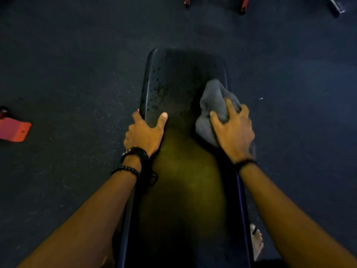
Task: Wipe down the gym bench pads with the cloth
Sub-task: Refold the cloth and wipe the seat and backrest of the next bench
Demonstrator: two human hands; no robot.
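Head view looks down on the black bench pad (pixel 179 89), which runs up the centre of the frame from the bottom edge. Droplets speckle its upper left part. A bunched grey cloth (pixel 212 105) lies on the pad's right side, and the right hand (pixel 233 132) presses it down with fingers curled into the folds. The left hand (pixel 144 132) grips the pad's left edge, thumb on top. Dark speckled floor (pixel 67 64) surrounds it; a red metal piece (pixel 14 129) sits at the left edge.

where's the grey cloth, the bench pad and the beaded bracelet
grey cloth (pixel 213 97), head view, bunched upper folds
bench pad (pixel 181 78), head view, bare top surface
beaded bracelet (pixel 126 168), head view, beads across the left wrist
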